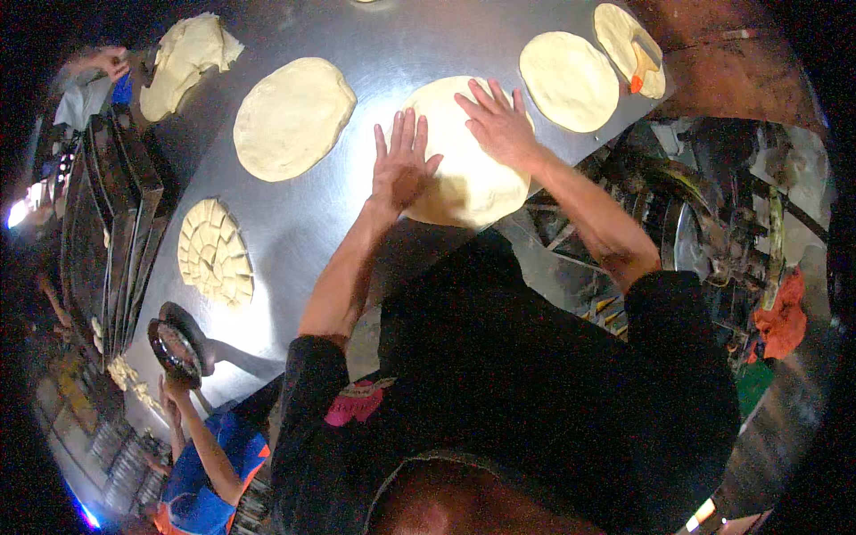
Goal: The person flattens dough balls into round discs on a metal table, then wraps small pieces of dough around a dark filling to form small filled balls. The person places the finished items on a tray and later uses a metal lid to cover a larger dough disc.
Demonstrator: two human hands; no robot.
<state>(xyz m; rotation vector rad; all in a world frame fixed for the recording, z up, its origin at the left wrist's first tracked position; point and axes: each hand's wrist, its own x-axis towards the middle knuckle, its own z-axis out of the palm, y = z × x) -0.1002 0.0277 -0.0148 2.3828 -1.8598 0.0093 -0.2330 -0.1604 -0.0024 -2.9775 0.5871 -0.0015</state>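
Observation:
A thick round sheet of dough lies on the metal worktable right in front of me. My left hand rests flat at its left edge, fingers pointing away from me. On its upper right part lies my right hand, palm down with fingers apart. Neither hand grips anything. To the left is a second flattened dough round, and to the right a third dough round. Beyond that one, a scraper with a wooden handle and orange tip lies on another dough piece.
A dough round cut into pieces lies at left. Near it, a co-worker's hand holds a dark round bowl. An irregular dough slab lies far left, by stacked dark trays. Machinery stands below the table's right edge.

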